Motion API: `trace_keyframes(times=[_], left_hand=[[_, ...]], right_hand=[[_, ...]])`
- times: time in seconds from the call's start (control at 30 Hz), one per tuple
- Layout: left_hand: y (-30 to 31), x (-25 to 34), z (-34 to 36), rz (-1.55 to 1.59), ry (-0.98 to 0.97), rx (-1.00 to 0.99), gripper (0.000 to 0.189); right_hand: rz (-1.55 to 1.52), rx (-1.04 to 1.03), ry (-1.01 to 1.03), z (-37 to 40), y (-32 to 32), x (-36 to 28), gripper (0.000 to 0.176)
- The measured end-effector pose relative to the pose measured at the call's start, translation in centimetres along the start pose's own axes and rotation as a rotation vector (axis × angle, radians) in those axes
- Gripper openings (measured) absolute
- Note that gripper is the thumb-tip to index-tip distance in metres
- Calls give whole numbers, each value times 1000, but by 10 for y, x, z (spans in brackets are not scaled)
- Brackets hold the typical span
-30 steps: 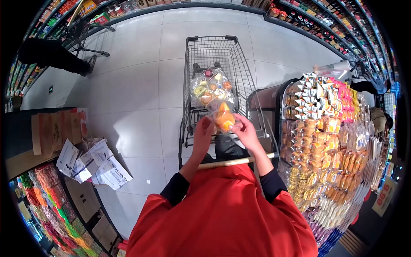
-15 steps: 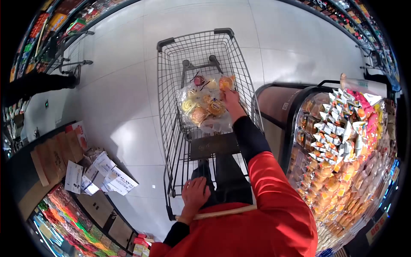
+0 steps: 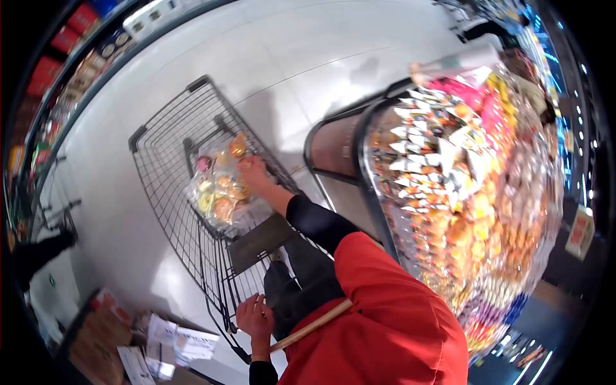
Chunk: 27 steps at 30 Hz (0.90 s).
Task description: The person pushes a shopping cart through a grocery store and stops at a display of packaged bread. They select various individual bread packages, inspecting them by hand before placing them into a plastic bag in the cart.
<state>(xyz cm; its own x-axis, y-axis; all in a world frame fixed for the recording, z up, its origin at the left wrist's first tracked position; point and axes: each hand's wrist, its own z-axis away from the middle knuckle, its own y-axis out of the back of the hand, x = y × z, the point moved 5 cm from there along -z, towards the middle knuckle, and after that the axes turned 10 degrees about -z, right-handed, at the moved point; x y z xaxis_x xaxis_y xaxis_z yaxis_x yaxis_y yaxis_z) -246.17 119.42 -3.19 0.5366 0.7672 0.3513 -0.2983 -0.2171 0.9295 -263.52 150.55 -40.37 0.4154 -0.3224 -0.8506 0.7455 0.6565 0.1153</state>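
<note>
Inside the wire shopping cart lies a group of breads and buns in clear plastic wrapping. An orange-brown wrapped bun sits at their far right side. My right hand reaches into the cart just below that bun, fingers extended and not wrapped around anything. My left hand hovers at the near left of the cart with fingers loosely bent and apart. Its wrist crosses over the wooden-coloured cart handle. A dark flat panel spans the near end of the basket.
A display heaped with wrapped snacks and breads stands close on the right, behind a dark-framed rail. Cardboard boxes and white printed sheets are at the lower left. Stocked shelves line the far left.
The view has turned to the right, so the cart appears further left and tilted. My right hand has come away from the orange-brown bun. The fingers of my left hand have spread slightly.
</note>
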Motion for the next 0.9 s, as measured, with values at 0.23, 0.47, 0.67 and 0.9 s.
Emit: trace_keyframes(times=[0.23, 0.47, 0.67, 0.9], left_hand=[[10, -14, -23, 1, -82, 118, 17], [-3, -41, -69, -25, -137, 111, 22], [2, -37, -96, -50, -118, 1, 29], [4, -27, -109, -112, -101, -15, 42]], right_hand=[[-229, -680, 21, 185, 70, -263, 33], [133, 203, 822, 296, 296, -404, 21], [686, 907, 889, 327, 475, -456, 67], [939, 952, 568, 302, 504, -429, 76]])
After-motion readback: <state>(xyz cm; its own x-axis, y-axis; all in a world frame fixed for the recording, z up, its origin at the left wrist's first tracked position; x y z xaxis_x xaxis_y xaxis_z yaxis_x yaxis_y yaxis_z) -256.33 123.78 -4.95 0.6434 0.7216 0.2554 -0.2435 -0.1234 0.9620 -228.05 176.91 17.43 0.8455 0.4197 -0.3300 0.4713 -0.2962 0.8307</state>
